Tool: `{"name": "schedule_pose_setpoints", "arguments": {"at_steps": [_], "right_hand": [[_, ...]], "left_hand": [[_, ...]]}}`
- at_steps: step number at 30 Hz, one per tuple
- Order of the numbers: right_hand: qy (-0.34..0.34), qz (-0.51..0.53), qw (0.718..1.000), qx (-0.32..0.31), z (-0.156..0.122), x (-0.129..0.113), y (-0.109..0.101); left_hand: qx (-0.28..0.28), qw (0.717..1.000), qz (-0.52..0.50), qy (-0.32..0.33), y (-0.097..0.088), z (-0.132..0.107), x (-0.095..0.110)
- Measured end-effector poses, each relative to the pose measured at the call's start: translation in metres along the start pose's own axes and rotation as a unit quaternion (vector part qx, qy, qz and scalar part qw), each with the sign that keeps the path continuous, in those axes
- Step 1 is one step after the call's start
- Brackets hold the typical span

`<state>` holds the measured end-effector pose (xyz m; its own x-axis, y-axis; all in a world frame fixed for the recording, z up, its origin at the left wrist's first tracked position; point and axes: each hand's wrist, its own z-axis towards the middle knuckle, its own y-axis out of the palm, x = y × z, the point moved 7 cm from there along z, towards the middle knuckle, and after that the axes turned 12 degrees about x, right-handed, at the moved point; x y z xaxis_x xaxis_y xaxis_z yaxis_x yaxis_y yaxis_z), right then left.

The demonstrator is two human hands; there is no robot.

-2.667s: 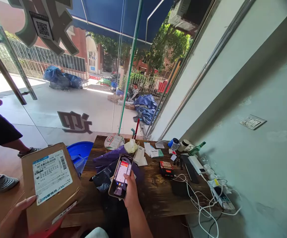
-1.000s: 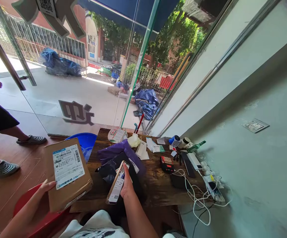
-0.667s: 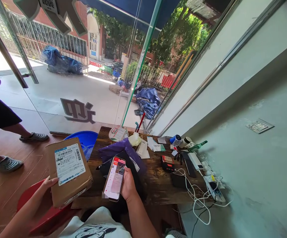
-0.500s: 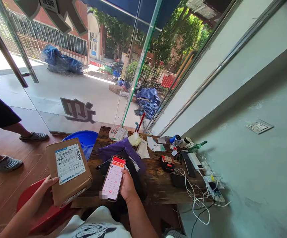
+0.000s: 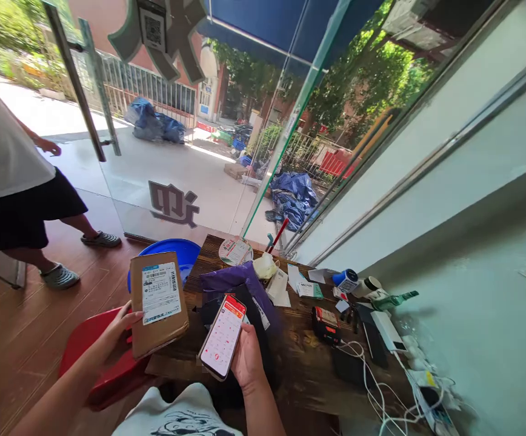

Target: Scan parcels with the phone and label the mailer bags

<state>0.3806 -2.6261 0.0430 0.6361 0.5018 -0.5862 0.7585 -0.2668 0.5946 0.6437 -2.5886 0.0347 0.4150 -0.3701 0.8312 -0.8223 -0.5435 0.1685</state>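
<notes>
My left hand (image 5: 116,330) grips the near edge of a brown cardboard parcel (image 5: 157,303) with a white shipping label, holding it over the left end of the dark wooden table (image 5: 299,363). My right hand (image 5: 247,361) is wrapped round a smartphone (image 5: 223,336) whose screen shows a red and white keypad page, held above a purple and black plastic bag (image 5: 240,290) lying on the table.
A red stool (image 5: 94,339) and a blue tub (image 5: 176,251) stand left of the table. A small red-black device (image 5: 325,321), tape rolls, papers and white cables (image 5: 390,399) litter the table by the wall. Another person (image 5: 13,194) stands at the glass door on the left.
My view has swung left and the other person now shows much more. The parcel has dropped and tilted away. The phone turned screen-up, now showing a keypad page.
</notes>
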Motion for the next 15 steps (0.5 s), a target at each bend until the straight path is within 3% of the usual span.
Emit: {"name": "schedule_pose_setpoints", "arguments": {"at_steps": [6,10,15], "right_hand": [[0.066,-0.043,0.997,-0.008,-0.005,0.016,0.019],[0.110,-0.120,0.986,-0.038,-0.021,0.028,0.055],[0.095,-0.181,0.976,-0.080,-0.034,0.039,0.102]], "left_hand": [[0.023,0.999,-0.034,0.016,-0.001,0.010,0.002],[0.005,0.999,-0.031,0.034,-0.003,0.028,-0.008],[0.015,0.999,-0.024,0.039,-0.009,0.044,-0.023]]}}
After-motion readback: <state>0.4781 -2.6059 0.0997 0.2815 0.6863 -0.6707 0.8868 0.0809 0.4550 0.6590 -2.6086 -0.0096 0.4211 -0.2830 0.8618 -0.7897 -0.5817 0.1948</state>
